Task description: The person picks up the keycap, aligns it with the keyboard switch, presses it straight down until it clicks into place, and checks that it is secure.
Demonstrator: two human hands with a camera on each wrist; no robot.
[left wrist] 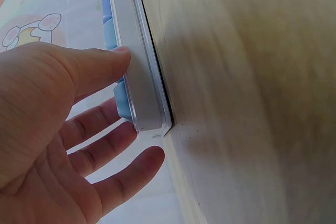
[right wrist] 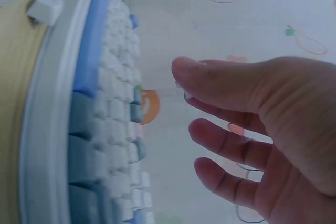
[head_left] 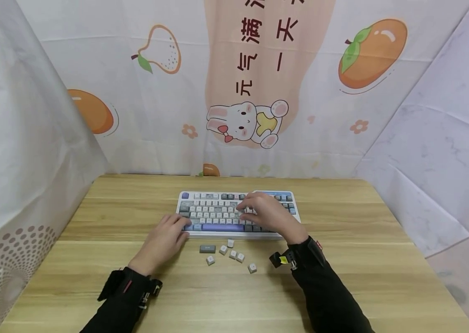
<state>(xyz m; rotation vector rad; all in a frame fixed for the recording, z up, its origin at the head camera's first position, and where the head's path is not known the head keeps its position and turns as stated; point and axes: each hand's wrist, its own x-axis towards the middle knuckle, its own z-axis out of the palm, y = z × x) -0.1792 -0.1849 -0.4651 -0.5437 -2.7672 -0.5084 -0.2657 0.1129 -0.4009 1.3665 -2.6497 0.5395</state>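
A white-framed keyboard [head_left: 217, 235] with white, grey and blue keys and a long purple-blue spacebar [head_left: 222, 227] lies on the table. At its front left corner rests my left hand [head_left: 163, 240]; the thumb [left wrist: 105, 66] touches the front frame, and the other fingers lie loosely about the corner keys and left end. My right hand [head_left: 269, 213] hovers over the right part of the keys. Between its thumb and index finger it pinches a small white keycap [right wrist: 187, 94], mostly hidden by the fingertips.
In front of the keyboard lie several loose white keycaps [head_left: 233, 254] and one wide grey keycap [head_left: 207, 249]. The wooden table [head_left: 201, 300] meets a printed cloth [head_left: 155, 152] at the back, with more cloth hanging at both sides.
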